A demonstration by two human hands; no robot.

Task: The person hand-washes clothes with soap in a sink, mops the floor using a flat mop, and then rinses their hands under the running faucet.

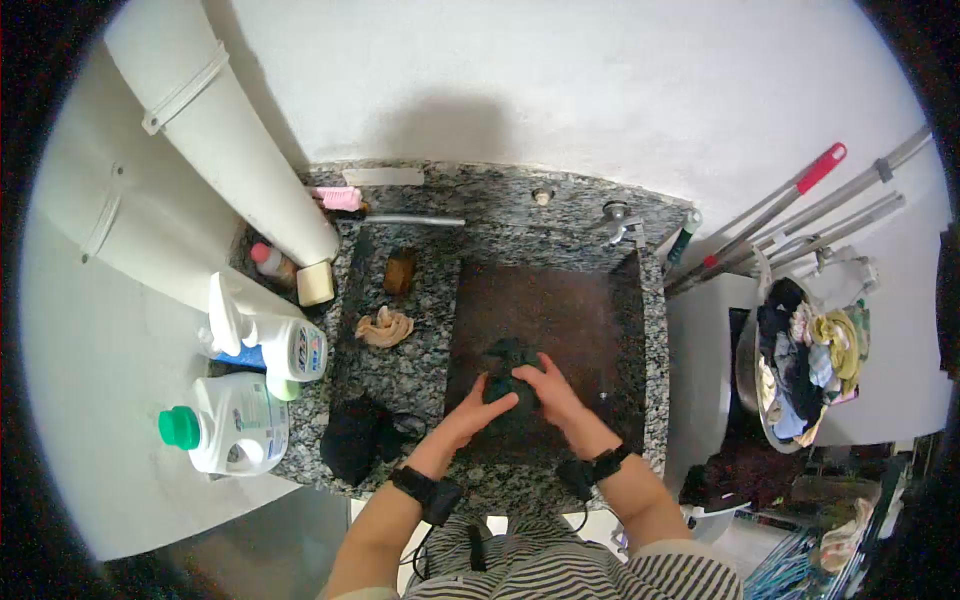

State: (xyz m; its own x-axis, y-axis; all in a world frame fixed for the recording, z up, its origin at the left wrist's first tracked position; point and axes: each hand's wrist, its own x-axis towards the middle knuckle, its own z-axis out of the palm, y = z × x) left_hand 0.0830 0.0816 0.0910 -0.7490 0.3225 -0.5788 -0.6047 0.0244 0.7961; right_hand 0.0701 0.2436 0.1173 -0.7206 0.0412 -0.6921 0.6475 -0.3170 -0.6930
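Over the granite sink basin (545, 310), with its dark brown bottom, both hands hold a wet-looking dark green cloth (512, 352). My left hand (478, 412) grips its near left side, thumb pointing right across it. My right hand (553, 390) has hold of its right side, thumb on top. Some fingers of both hands are hidden beneath the fabric. On the granite ledge left of the basin are a crumpled beige cloth (384, 327), a brown block (399, 271) that looks like soap, and a black bundle of cloth (352, 438).
A tap (620, 218) juts from the sink's back right. Leftward stand a white spray bottle (270, 335), a green-capped detergent jug (240, 425), a yellowish soap bar (315, 284) and a pink brush (337, 197). Rightward are a laundry-filled basin (745, 375) and several leaning poles (790, 200).
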